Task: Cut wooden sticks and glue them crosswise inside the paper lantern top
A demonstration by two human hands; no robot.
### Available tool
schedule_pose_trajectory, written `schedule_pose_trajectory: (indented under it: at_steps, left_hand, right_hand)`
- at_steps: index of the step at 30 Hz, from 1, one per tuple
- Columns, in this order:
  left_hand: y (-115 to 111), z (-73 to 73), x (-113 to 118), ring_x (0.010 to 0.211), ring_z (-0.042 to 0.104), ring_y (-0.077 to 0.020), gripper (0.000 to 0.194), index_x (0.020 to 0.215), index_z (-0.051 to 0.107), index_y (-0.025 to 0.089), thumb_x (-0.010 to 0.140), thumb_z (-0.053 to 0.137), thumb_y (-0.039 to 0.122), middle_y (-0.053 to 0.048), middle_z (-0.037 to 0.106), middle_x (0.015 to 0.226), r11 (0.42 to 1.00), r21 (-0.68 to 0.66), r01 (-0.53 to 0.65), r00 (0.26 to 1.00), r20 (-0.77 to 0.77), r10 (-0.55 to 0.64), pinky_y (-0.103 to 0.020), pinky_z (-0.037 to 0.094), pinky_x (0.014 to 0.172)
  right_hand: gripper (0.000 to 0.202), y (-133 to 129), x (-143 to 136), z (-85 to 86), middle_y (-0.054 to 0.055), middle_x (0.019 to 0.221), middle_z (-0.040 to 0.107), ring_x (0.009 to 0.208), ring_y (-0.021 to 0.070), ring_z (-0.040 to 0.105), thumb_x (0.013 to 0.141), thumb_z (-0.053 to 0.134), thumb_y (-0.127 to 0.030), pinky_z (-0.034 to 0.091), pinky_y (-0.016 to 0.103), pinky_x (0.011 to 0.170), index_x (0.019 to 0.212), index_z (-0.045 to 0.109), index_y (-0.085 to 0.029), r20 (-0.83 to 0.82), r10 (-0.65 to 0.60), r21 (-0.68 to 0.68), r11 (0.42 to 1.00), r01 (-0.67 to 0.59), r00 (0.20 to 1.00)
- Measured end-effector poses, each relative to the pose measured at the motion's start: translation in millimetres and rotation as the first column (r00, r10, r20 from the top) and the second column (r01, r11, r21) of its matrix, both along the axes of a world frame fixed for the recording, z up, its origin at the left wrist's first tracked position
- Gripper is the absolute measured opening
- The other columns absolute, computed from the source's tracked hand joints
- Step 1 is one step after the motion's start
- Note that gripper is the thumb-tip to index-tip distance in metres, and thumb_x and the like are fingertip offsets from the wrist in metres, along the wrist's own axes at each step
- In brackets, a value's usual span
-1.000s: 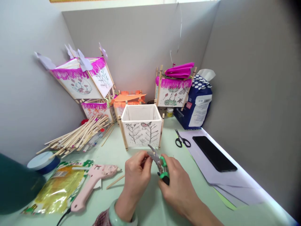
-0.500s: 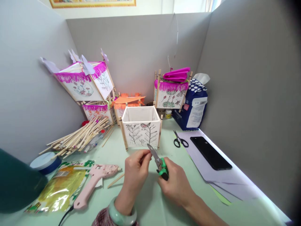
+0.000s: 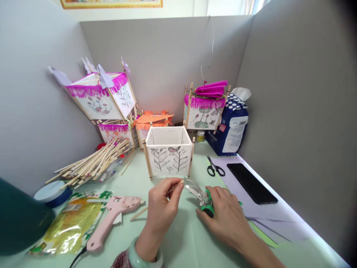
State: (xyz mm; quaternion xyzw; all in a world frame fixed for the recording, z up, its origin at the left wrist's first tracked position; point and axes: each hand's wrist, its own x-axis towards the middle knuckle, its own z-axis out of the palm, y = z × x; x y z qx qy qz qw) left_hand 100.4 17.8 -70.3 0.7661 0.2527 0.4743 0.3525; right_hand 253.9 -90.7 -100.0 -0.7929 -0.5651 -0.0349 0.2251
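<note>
My left hand (image 3: pixel 164 199) is closed in a pinch on a thin wooden stick (image 3: pixel 182 181), whose pale tip shows at the fingertips. Most of that stick is hidden by the fingers. Green-handled pruning shears (image 3: pixel 199 195) are in my right hand (image 3: pixel 227 216), with thumb and fingers around the handles. The blades stand apart and point left, close to the stick's tip. Just beyond both hands stands a white box-shaped lantern (image 3: pixel 169 160) with ink-drawn trees and birds and wooden sticks at its corners. Another loose stick (image 3: pixel 138 214) lies left of my left wrist.
At left are a pink glue gun (image 3: pixel 111 219), a yellow plastic packet (image 3: pixel 68 230) and a pile of sticks (image 3: pixel 95 163). Black scissors (image 3: pixel 214 169), purple paper (image 3: pixel 231 190) and a black phone (image 3: pixel 252 183) lie at right. Decorated lanterns (image 3: pixel 205 115) and a blue tissue pack (image 3: pixel 230 128) stand behind.
My right hand has moved right and spread its grip, and the shears' blades have parted. My left hand has shifted slightly right, its stick tip now showing.
</note>
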Motion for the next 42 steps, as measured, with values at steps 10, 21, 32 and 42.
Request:
schedule_pose_trajectory:
  at_steps: [10, 21, 32, 42]
  left_hand:
    - [-0.8, 2.8, -2.4, 0.054, 0.056, -0.0092, 0.015, 0.088, 0.065, 0.016, 0.09, 0.051, 0.022, 0.0, 0.063, 0.064, 0.995, 0.096, -0.014, 1.0, -0.02, 0.016, -0.019, 0.044, 0.052]
    - [1.4, -1.9, -5.3, 0.058, 0.058, -0.0104, 0.014, 0.091, 0.065, 0.017, 0.088, 0.051, 0.018, -0.002, 0.066, 0.075, 0.988, 0.143, -0.049, 0.998, 0.035, 0.045, -0.02, 0.047, 0.055]
    - [-0.1, -0.9, -3.7, 0.061, 0.058, -0.0112, 0.015, 0.088, 0.065, 0.017, 0.088, 0.051, 0.019, -0.003, 0.066, 0.075, 0.994, 0.108, -0.012, 1.0, 0.013, 0.01, -0.021, 0.046, 0.056]
    - [-2.5, -3.4, -0.4, 0.055, 0.054, -0.0105, 0.015, 0.086, 0.065, 0.016, 0.087, 0.05, 0.016, -0.001, 0.062, 0.067, 0.985, 0.17, -0.004, 1.0, -0.023, 0.008, -0.021, 0.044, 0.053]
  right_hand:
    - [0.042, -5.1, -17.3, 34.2, 0.007, 0.114, 0.056, 0.107, 0.023, 0.055, 0.078, 0.055, -0.021, 0.045, 0.038, 0.092, 0.119, 0.048, -0.024, -0.436, 0.287, 0.209, 0.954, -0.214, 0.853]
    - [0.036, 3.7, -33.2, 35.5, 0.005, 0.106, 0.058, 0.101, 0.0216, 0.055, 0.071, 0.054, -0.013, 0.047, 0.036, 0.088, 0.105, 0.049, -0.023, -0.391, 0.338, 0.253, 0.934, -0.254, 0.856]
    - [0.034, 4.8, -33.5, 36.3, 0.006, 0.099, 0.059, 0.095, 0.0231, 0.056, 0.067, 0.053, -0.012, 0.047, 0.038, 0.082, 0.099, 0.05, -0.023, -0.352, 0.301, 0.246, 0.943, -0.223, 0.886]
    - [0.03, 3.7, -37.5, 27.4, 0.005, 0.091, 0.055, 0.086, 0.0219, 0.052, 0.064, 0.047, -0.009, 0.044, 0.036, 0.075, 0.091, 0.044, -0.022, -0.39, 0.216, 0.119, 0.976, -0.184, 0.895]
